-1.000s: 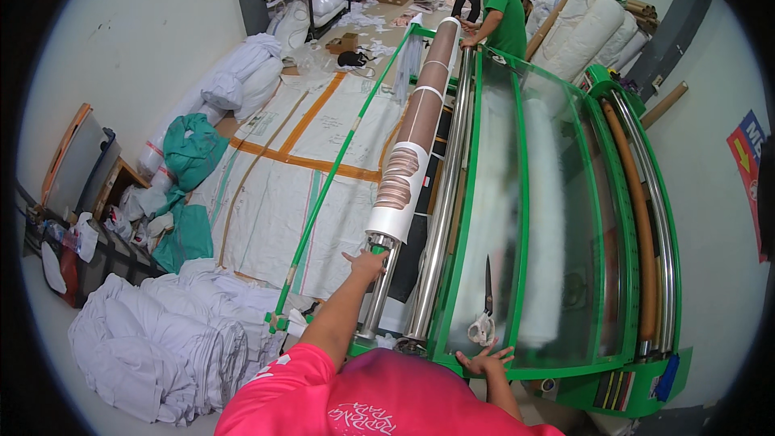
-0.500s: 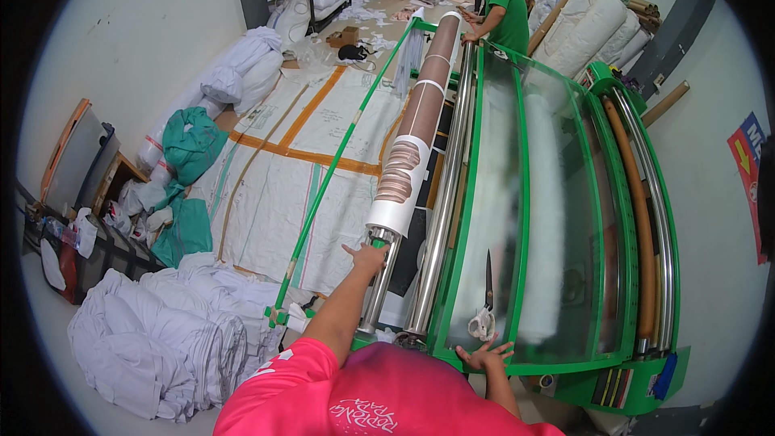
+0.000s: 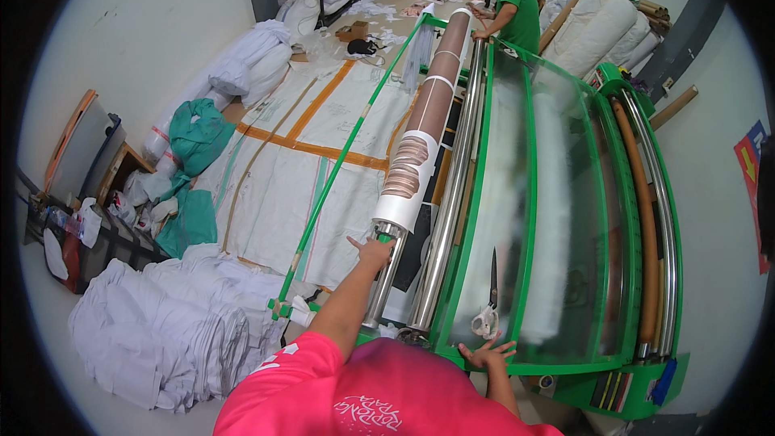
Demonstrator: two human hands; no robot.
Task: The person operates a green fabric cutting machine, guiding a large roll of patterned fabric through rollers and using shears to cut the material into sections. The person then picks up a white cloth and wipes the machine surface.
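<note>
Brown and white, the printed roll (image 3: pixel 433 117) sits around a metal bar (image 3: pixel 383 291). The left grip (image 3: pixel 375 253) is at the bar; I cannot tell if it pinches. The right grip (image 3: pixel 489 354) is spread beside white-handled scissors (image 3: pixel 485 322).
</note>
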